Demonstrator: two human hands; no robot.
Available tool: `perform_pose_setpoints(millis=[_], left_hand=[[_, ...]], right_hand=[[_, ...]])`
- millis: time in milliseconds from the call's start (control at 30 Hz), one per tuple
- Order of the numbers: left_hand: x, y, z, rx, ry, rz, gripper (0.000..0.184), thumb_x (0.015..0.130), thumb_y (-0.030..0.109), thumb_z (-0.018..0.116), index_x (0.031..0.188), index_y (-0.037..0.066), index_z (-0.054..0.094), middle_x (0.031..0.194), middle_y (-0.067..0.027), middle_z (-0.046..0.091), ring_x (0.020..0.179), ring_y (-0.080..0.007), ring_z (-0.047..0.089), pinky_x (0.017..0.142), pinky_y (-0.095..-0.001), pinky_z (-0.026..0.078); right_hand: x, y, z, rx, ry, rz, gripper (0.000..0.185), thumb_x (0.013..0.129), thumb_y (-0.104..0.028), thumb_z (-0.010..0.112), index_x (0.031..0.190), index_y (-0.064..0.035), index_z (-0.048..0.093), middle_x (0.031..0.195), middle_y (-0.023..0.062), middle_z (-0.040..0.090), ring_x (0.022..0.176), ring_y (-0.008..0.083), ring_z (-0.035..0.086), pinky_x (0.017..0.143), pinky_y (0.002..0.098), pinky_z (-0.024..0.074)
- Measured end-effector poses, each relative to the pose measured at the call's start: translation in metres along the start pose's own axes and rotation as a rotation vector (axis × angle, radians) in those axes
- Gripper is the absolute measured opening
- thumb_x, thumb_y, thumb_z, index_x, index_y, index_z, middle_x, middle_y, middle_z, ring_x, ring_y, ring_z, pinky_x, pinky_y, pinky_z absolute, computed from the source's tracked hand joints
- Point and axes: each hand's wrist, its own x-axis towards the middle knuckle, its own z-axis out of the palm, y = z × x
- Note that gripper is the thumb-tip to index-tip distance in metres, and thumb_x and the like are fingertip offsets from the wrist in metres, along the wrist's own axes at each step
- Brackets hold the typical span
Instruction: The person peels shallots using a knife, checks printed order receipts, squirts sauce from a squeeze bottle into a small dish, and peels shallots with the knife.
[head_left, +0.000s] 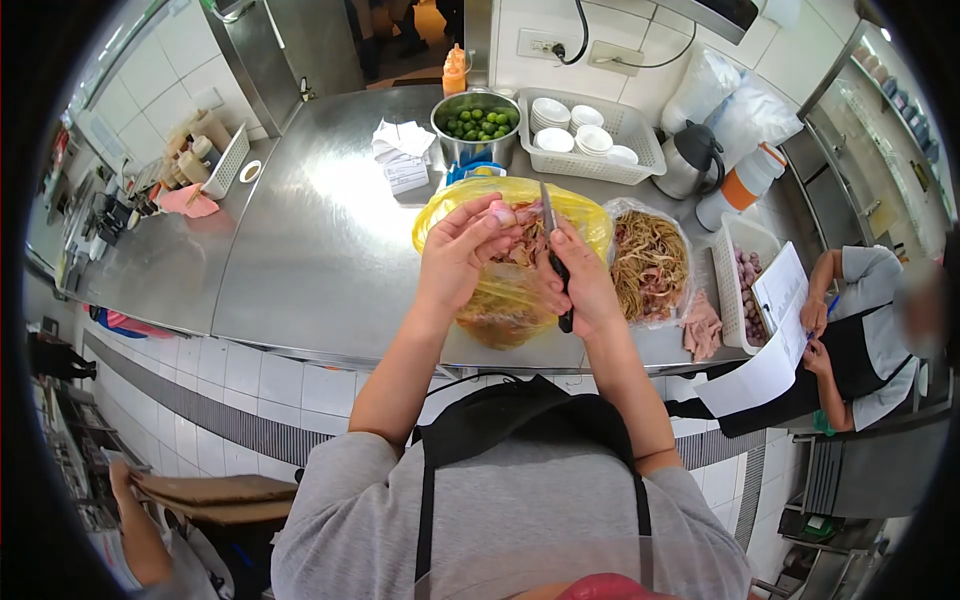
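Stainless-steel counter [300, 270] stretched across the tiled kitchen, with 1 white basket of shallots [729, 290] toward its right end. Directly ahead of the body sat a yellow plastic bag [592, 212], its mouth open around pinkish-brown peelings, with 1 clear plastic bag [640, 322] of stringy trimmings just to its right. Beyond the yellow bag stood a steel pot [475, 151] of green citrus.

Over the yellow bag, 2 bare hands worked near each other. The right hand [590, 285] was closed around the black handle of a small knife [561, 272], whose long axis ran away from the body, tip foremost and leaning slightly left. The left hand [458, 250] was partly curled, its thumb and fingertips pinching 1 small pink bulb, apparently a peeled shallot [502, 212].

That shallot lay between the hands, left of the blade and nearer the left hand. Its long axis seemed to run crosswise toward the knife, though its small size left this uncertain; whether blade and bulb touched could not be told.
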Motion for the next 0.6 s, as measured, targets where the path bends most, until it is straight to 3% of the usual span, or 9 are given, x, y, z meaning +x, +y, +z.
perform_pose_setpoints(millis=[100, 233, 333, 400, 600], left_hand=[[0.003, 0.002, -0.011, -0.059, -0.028, 0.018, 0.033, 0.082, 0.002, 0.049, 0.115, -0.003, 0.046, 0.104, -0.0142, 0.056, 0.090, -0.0195, 0.059, 0.076, -0.0234, 0.051], [0.003, 0.007, -0.011, -0.058, -0.011, 0.039, 0.033, 0.083, 0.001, 0.047, 0.116, -0.002, 0.046, 0.105, -0.0143, 0.056, 0.091, -0.0196, 0.059, 0.078, -0.0241, 0.050], [0.002, 0.006, -0.009, 0.007, 0.000, 0.050, 0.033, 0.081, -0.001, 0.050, 0.114, -0.002, 0.048, 0.103, -0.0128, 0.057, 0.088, -0.0167, 0.059, 0.076, -0.0225, 0.050], [0.004, 0.004, -0.010, 0.229, 0.024, 0.128, 0.032, 0.078, -0.002, 0.055, 0.110, -0.003, 0.052, 0.098, -0.0109, 0.059, 0.083, -0.0126, 0.059, 0.071, -0.0202, 0.049], [0.004, 0.007, -0.005, 0.368, -0.004, 0.141, 0.031, 0.074, -0.004, 0.059, 0.105, -0.003, 0.055, 0.089, -0.0081, 0.062, 0.077, -0.0099, 0.058, 0.067, -0.0200, 0.048]], right_hand=[[0.002, -0.006, -0.011, 0.017, -0.023, -0.013, 0.041, 0.092, -0.023, 0.036, 0.132, -0.0162, 0.028, 0.050, -0.0019, 0.034, 0.033, 0.0050, 0.029, 0.032, 0.0180, 0.0257], [0.001, 0.002, -0.012, -0.281, 0.044, -0.050, 0.044, 0.092, -0.020, 0.035, 0.134, -0.0164, 0.023, 0.051, -0.0031, 0.033, 0.037, 0.0035, 0.029, 0.033, 0.0166, 0.0256], [0.003, 0.008, -0.009, -0.453, 0.038, -0.043, 0.044, 0.091, -0.019, 0.036, 0.134, -0.0167, 0.025, 0.052, -0.0040, 0.033, 0.041, 0.0030, 0.030, 0.035, 0.0163, 0.0266], [0.005, 0.009, -0.007, -0.506, 0.018, -0.024, 0.044, 0.091, -0.019, 0.037, 0.134, -0.0171, 0.026, 0.053, -0.0043, 0.033, 0.044, 0.0031, 0.030, 0.037, 0.0165, 0.0276], [0.005, 0.003, 0.008, -0.670, -0.024, -0.165, 0.044, 0.091, -0.021, 0.038, 0.133, -0.0166, 0.027, 0.054, -0.0037, 0.033, 0.043, 0.0033, 0.028, 0.037, 0.0164, 0.0274]])
